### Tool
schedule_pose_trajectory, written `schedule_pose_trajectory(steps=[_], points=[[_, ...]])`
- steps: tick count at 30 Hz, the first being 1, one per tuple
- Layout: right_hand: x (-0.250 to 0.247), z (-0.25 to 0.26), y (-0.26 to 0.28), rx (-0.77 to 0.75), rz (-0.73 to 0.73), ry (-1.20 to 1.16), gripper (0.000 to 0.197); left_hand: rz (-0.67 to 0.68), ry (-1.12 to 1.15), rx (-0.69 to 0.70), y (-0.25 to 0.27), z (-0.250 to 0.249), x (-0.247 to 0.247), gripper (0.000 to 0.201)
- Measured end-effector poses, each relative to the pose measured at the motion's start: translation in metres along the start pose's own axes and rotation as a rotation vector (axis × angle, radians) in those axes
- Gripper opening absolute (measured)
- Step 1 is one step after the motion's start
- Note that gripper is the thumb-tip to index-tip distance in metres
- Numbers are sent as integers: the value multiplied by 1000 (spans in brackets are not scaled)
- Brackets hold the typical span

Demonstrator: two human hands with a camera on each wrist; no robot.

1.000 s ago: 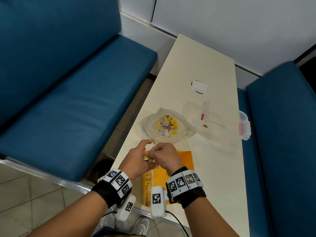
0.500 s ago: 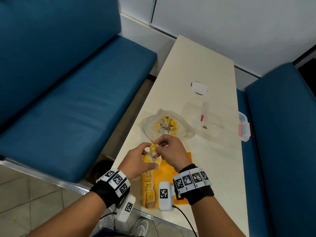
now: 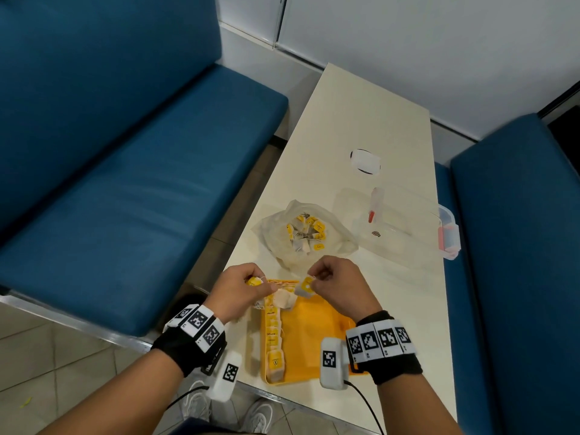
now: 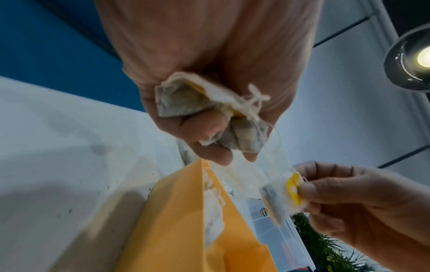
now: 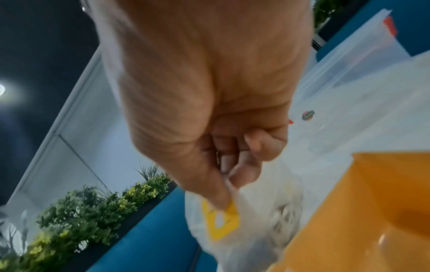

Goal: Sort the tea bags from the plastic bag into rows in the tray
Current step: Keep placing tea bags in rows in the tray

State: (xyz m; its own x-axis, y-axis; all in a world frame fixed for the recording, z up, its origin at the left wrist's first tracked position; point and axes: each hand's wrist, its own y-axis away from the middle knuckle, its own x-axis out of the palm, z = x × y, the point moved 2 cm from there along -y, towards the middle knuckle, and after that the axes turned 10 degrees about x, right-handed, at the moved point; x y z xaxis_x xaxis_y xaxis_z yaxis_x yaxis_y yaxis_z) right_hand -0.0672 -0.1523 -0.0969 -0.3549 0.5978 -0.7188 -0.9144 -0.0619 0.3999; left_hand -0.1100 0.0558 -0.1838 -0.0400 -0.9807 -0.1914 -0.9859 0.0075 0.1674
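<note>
My left hand [image 3: 241,287] grips a small bunch of tea bags [image 4: 186,103] with tangled white strings above the far left corner of the orange tray [image 3: 314,337]. My right hand [image 3: 335,284] pinches a single tea bag [image 3: 306,287] by its yellow tag [image 4: 293,189] beside it. A thin string runs between the two hands. A row of tea bags [image 3: 273,337] lines the tray's left side. The clear plastic bag [image 3: 304,233] with several more tea bags lies just beyond the hands.
A clear plastic box [image 3: 405,224] with a red clip stands at the right table edge, beyond the tray. A white lid with a dark rim [image 3: 365,161] lies farther back. Blue benches flank the narrow cream table [image 3: 361,114].
The hands were pressed together over the tray's corner. They have drawn apart sideways, the right one pulling a single tea bag away from the bunch in the left.
</note>
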Motion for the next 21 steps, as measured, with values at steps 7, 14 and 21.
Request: schedule_pose_trajectory(steps=[7, 14, 21], points=[[1, 9, 8, -92, 169, -155, 10, 250, 18, 127, 1, -29, 11, 32], [22, -18, -2, 110, -51, -311, 3, 132, 50, 70, 6, -19, 6, 7], [68, -54, -6, 134, -49, 77, 19, 91, 131, -13, 12, -2, -7, 7]])
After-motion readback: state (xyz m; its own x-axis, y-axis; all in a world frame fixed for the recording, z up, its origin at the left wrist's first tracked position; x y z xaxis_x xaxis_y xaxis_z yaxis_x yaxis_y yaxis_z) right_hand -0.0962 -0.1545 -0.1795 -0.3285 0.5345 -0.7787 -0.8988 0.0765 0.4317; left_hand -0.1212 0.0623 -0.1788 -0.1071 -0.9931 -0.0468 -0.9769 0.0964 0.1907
